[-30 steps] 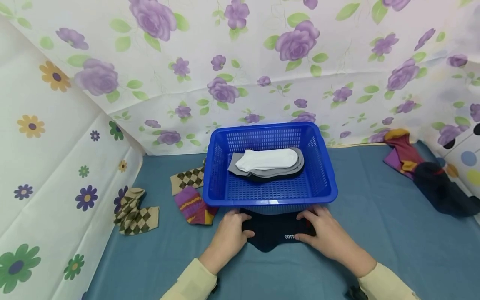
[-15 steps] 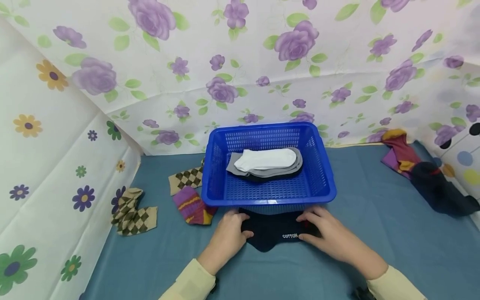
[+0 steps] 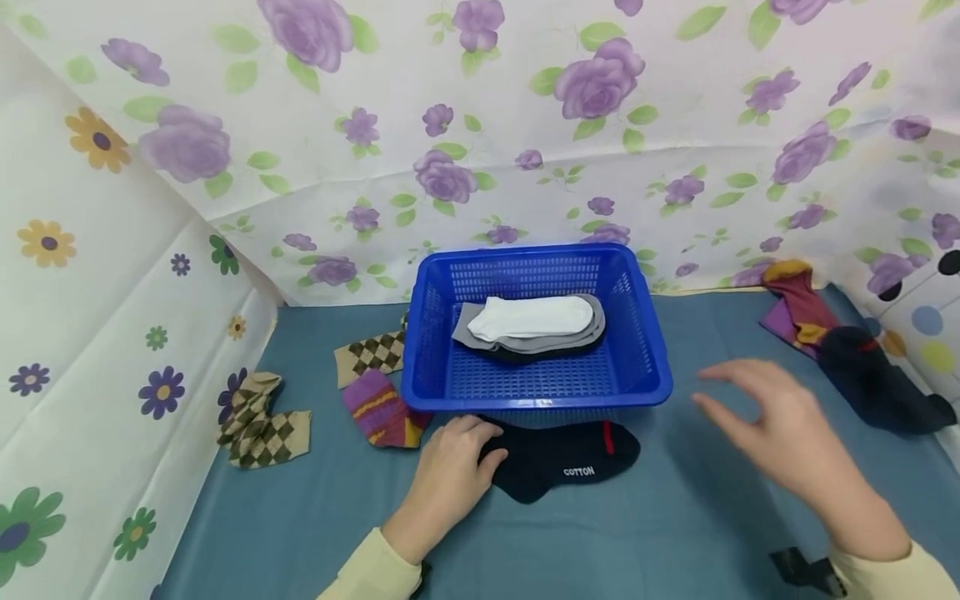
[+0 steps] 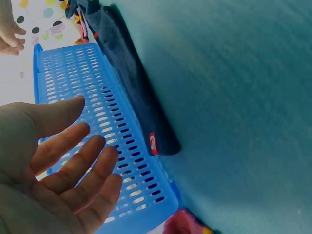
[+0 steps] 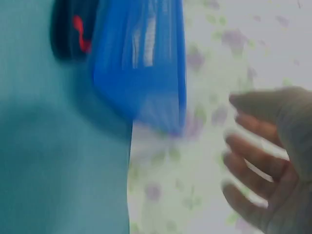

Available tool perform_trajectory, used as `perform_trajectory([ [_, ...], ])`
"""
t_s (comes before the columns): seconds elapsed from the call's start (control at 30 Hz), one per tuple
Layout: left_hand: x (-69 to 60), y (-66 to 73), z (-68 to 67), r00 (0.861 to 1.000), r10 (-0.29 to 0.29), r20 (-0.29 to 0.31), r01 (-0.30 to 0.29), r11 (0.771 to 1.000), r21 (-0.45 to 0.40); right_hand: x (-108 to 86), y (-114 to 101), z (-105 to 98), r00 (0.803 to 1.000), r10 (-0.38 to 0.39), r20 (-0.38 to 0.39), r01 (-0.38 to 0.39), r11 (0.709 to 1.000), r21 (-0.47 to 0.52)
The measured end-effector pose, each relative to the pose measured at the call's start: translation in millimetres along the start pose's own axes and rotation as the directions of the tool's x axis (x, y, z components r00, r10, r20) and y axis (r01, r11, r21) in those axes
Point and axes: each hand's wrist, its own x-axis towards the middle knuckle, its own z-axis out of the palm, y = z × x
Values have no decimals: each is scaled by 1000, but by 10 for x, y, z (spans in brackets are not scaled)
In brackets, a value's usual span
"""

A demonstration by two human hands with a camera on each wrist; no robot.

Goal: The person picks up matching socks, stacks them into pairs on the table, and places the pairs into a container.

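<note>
A navy ankle sock (image 3: 555,458) lettered COTTON lies flat in front of the blue basket, its red-striped end to the right. My left hand (image 3: 453,467) is at the sock's left end, thumb and fingers slightly bent. In the left wrist view the left hand (image 4: 78,170) has loosely spread fingers and nothing in them; the sock (image 4: 139,87) lies beyond the fingertips. Off to the right of the basket, my right hand (image 3: 787,442) hovers with thumb and fingers apart, holding nothing. The right wrist view also has this hand (image 5: 268,161) relaxed, away from the basket.
The blue basket (image 3: 536,403) holds a white sock (image 3: 532,318) on grey and black ones. Argyle socks (image 3: 266,429) and a striped sock (image 3: 382,408) lie left. At the right are a maroon-and-yellow sock (image 3: 806,300) and a dark sock (image 3: 877,379). A flowered sheet (image 3: 480,167) rises behind.
My right hand has let go of the navy sock's right end and moved right, uncovering its red stripe. My left hand has stayed at the left end.
</note>
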Motion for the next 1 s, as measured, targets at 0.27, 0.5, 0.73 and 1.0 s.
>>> perform_trajectory([
  [0.27, 3, -27, -71, 996, 66, -54, -63, 996, 56, 83, 909, -91, 884, 464, -61, -467, 867, -172],
  [0.5, -23, -54, -81, 999, 33, -34, -30, 997, 74, -9, 1556, -10, 682, 730, 49, -697, 668, -260],
  [0.73, -52, -68, -77, 999, 16, -28, -15, 998, 59, -74, 1898, 73, 566, 815, 127, -763, 576, -293],
  [1.0, -59, -84, -87, 1000, -1, -13, 2, 998, 63, -85, 1906, 160, 419, 884, 207, -772, 467, -431],
])
